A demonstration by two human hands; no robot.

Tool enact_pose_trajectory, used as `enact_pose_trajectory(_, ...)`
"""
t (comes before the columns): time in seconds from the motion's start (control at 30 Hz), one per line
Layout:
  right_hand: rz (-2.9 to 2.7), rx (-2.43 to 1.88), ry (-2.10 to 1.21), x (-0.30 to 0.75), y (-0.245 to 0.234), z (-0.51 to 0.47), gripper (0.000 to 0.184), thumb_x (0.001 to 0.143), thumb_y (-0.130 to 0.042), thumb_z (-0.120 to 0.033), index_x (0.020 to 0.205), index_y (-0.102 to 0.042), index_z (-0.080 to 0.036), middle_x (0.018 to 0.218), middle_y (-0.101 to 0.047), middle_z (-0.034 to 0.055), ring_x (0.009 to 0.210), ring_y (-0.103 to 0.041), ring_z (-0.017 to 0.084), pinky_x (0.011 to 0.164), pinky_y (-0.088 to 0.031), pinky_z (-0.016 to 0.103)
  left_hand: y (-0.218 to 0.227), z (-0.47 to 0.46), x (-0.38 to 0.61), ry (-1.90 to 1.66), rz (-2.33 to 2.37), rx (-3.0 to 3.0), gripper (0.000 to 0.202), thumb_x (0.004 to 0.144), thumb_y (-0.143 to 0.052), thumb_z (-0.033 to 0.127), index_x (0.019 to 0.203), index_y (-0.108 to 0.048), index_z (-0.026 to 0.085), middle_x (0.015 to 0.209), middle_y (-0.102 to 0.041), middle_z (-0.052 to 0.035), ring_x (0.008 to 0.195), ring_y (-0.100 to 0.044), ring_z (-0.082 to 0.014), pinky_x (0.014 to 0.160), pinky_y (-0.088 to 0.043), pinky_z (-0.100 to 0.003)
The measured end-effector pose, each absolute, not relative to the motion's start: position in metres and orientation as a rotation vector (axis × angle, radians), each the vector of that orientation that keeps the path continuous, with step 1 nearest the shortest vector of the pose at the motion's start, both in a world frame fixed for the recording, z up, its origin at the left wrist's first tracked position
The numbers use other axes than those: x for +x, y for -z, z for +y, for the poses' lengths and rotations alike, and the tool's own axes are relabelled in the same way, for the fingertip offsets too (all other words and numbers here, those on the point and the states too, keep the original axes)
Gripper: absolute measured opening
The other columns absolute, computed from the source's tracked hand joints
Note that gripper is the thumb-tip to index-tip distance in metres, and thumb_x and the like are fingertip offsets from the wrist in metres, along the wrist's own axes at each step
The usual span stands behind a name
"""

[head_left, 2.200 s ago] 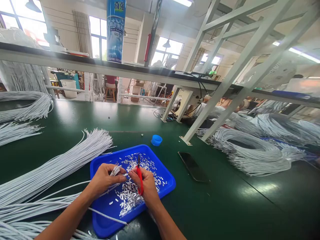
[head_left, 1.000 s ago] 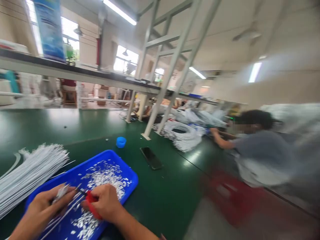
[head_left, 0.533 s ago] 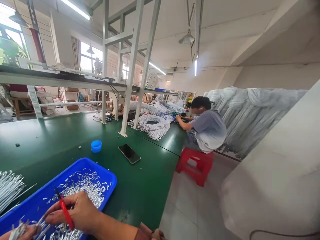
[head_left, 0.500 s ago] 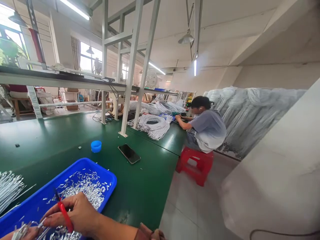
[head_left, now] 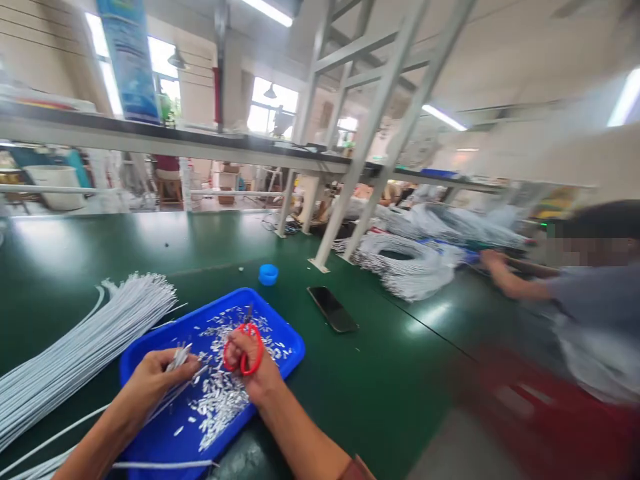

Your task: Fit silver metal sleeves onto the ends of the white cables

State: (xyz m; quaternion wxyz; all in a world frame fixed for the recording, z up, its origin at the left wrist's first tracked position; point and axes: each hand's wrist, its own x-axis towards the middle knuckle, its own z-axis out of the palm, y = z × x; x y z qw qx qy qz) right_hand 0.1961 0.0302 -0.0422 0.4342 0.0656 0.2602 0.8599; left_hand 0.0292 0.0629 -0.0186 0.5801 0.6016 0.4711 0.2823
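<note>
My right hand (head_left: 253,367) is closed around red-handled scissors (head_left: 257,347), their dark blades pointing away from me over a blue tray (head_left: 296,347). My left hand (head_left: 155,377) pinches the ends of several white cables (head_left: 177,360) above the tray's left part. Small silvery-white cut pieces (head_left: 220,413) lie scattered and heaped in the tray beneath both hands. Left of the tray, a thick bundle of white cables (head_left: 95,340) rests on the green table. More loose cables run under my left forearm at the lower left.
A blue round cap-like container (head_left: 269,274) and a dark phone (head_left: 333,309) lie beyond the tray on the green table (head_left: 380,393). Metal frame posts (head_left: 370,140) rise behind. Coiled white cables (head_left: 420,267) lie near a co-worker (head_left: 595,287) seated at right.
My view has swung left, so the tray and both hands sit further right and show more fully. My right hand with the scissors is now apart from my left hand.
</note>
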Motion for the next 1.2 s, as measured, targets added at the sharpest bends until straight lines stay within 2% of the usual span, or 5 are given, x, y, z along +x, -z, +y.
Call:
enact_pose_trajectory(0.23,-0.859,-1.059,-1.208,0.207,0.043,0.024,0.031,0.073,-0.064,-0.04,0.059,-0.058,-0.013,0.046,-0.042,-0.0059,0.043,-0.035,0.006,0.043,-0.029,0.018,0.015,0.066,0.02,-0.609,0.96,1.162,0.041,0.05,-0.08,0.038,0.079,-0.072,0.011,0.067,-0.067,-0.0051,0.062,-0.057,-0.0172,0.064,-0.044,-0.028)
enact_pose_trajectory(0.4,-1.462,-1.359,-0.897,0.206,0.039,0.019,0.026,0.073,-0.062,-0.042,0.079,-0.062,-0.016,0.067,-0.054,-0.0013,0.061,-0.046,0.011,0.056,-0.036,0.021,0.01,0.067,0.012,-0.548,0.883,1.078,0.042,0.053,-0.081,0.033,0.089,-0.072,0.013,0.074,-0.071,-0.0058,0.067,-0.062,-0.0178,0.066,-0.047,-0.028)
enact_pose_trajectory(0.63,-1.738,-1.642,-0.674,0.207,0.034,0.017,0.028,0.075,-0.056,-0.041,0.06,-0.056,-0.017,0.057,-0.048,-0.0031,0.055,-0.041,0.011,0.05,-0.028,0.021,0.021,0.075,0.014,-0.659,0.936,0.915,0.028,0.049,-0.084,0.022,0.068,-0.068,0.01,0.053,-0.066,-0.0028,0.047,-0.057,-0.0112,0.052,-0.047,-0.022)
enact_pose_trajectory(0.83,-1.826,-1.691,-0.693,0.206,0.038,0.017,0.039,0.073,-0.058,-0.04,0.047,-0.042,-0.017,0.049,-0.039,-0.0054,0.05,-0.036,0.009,0.048,-0.021,0.022,0.021,0.073,0.016,-0.744,0.853,1.008,0.025,0.063,-0.076,0.028,0.061,-0.058,0.011,0.047,-0.052,0.003,0.041,-0.041,-0.0043,0.04,-0.028,-0.016)
enact_pose_trajectory(1.2,-1.826,-1.642,-0.699,0.204,0.041,0.015,0.04,0.073,-0.057,-0.037,0.045,-0.038,-0.017,0.048,-0.036,-0.0056,0.048,-0.035,0.009,0.047,-0.019,0.023,0.018,0.065,0.021,-0.786,0.89,1.277,0.031,0.067,-0.069,0.041,0.064,-0.056,0.014,0.049,-0.037,0.0077,0.043,-0.026,-0.0052,0.043,-0.016,-0.02)
